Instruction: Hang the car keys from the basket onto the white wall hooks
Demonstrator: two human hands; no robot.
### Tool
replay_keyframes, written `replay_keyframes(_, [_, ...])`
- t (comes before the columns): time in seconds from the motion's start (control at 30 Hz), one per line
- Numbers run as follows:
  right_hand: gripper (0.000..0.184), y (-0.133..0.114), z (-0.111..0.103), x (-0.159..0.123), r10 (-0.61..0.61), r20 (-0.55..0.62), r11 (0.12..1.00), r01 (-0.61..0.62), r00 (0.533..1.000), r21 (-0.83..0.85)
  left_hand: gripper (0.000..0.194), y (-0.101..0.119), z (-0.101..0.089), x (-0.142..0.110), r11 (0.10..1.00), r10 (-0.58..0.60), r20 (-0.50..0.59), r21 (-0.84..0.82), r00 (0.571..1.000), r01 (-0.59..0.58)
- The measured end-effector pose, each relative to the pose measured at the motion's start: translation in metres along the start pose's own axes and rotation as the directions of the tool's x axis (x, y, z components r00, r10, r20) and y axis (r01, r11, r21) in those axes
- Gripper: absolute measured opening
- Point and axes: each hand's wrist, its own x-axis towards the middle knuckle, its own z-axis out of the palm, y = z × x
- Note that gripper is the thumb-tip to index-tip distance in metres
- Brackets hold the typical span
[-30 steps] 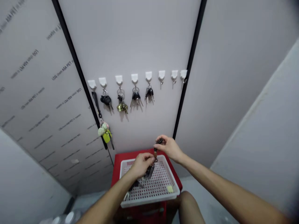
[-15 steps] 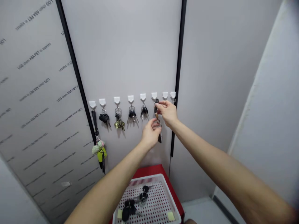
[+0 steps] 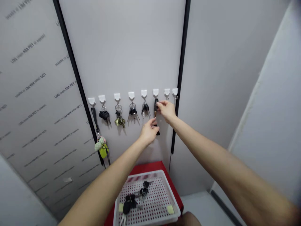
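My right hand [image 3: 167, 110] pinches the dark strap loop of a keychain [image 3: 155, 106] just below a white hook [image 3: 155, 92] on the wall. I cannot tell whether the loop is caught on the hook. Lower down, my left hand [image 3: 148, 132] has its fingers curled at the keychain's bottom end, where a flat black piece [image 3: 157, 131] shows beyond the fingertips. To the left, bunches of keys [image 3: 145, 108] hang from other hooks, one with brass-coloured keys [image 3: 119, 121]. A black strap [image 3: 95, 119] with a yellow-green tag [image 3: 103, 151] hangs furthest left.
Two more white hooks [image 3: 166, 92] are to the right, beside a black vertical strip [image 3: 181, 72]. Below, a white perforated basket [image 3: 172, 194] with several black-headed keys [image 3: 127, 207] stands on a red surface [image 3: 162, 166]. A printed panel [image 3: 33, 110] is at left.
Both hands have shifted slightly with the keychain, whose strap now hangs straighter and closer beneath the hook. The view has tilted a little, and more keys show in the basket.
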Motion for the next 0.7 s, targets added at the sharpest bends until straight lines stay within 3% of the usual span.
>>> replay_keyframes(0.13, [0.021,0.022,-0.011,-0.029,-0.203,-0.050,0.972,0.195,0.978,-0.133,0.037,-0.034,-0.019,-0.027,0.972,-0.017,0.094,0.233,0.995,-0.006])
replay_keyframes(0.17, [0.021,0.031,-0.014,-0.044,-0.228,0.005,0.959,0.226,0.974,-0.169,0.035,-0.047,-0.025,-0.037,0.952,-0.050,0.131,0.307,0.990,0.008])
replay_keyframes(0.23, [0.017,0.052,-0.019,-0.083,-0.188,0.254,0.944,0.246,0.949,-0.219,0.033,-0.075,-0.036,-0.061,0.886,-0.151,0.212,0.463,0.965,0.037])
replay_keyframes(0.27, [0.014,0.064,-0.021,-0.105,-0.125,0.429,0.942,0.243,0.895,-0.232,0.032,-0.089,-0.040,-0.074,0.839,-0.207,0.248,0.543,0.947,0.041])
replay_keyframes(0.33, [0.013,0.086,-0.022,-0.150,0.033,0.711,0.935,0.230,0.703,-0.270,0.031,-0.113,-0.046,-0.100,0.722,-0.326,0.296,0.691,0.898,0.034])
replay_keyframes(0.37, [0.015,0.097,-0.021,-0.170,0.078,0.788,0.922,0.256,0.611,-0.290,0.030,-0.124,-0.048,-0.112,0.659,-0.378,0.303,0.752,0.875,0.024])
replay_keyframes(0.43, [0.018,0.115,-0.016,-0.201,0.098,0.862,0.883,0.356,0.497,-0.305,0.030,-0.140,-0.049,-0.131,0.546,-0.440,0.296,0.838,0.848,-0.010])
replay_keyframes(0.5, [0.024,0.127,-0.009,-0.219,0.077,0.898,0.817,0.489,0.434,-0.306,0.028,-0.150,-0.050,-0.143,0.477,-0.443,0.284,0.878,0.850,-0.045])
replay_keyframes(0.57, [0.023,0.134,-0.002,-0.225,0.082,0.919,0.737,0.597,0.385,-0.316,0.026,-0.156,-0.052,-0.149,0.468,-0.421,0.265,0.883,0.868,-0.042])
replay_keyframes(0.63, [0.017,0.136,0.002,-0.224,0.117,0.921,0.690,0.637,0.372,-0.345,0.022,-0.158,-0.055,-0.151,0.516,-0.401,0.227,0.857,0.888,0.014])
replay_keyframes(0.7, [0.013,0.136,0.001,-0.218,0.148,0.904,0.714,0.589,0.402,-0.379,0.019,-0.159,-0.059,-0.150,0.588,-0.386,0.189,0.804,0.903,0.083])
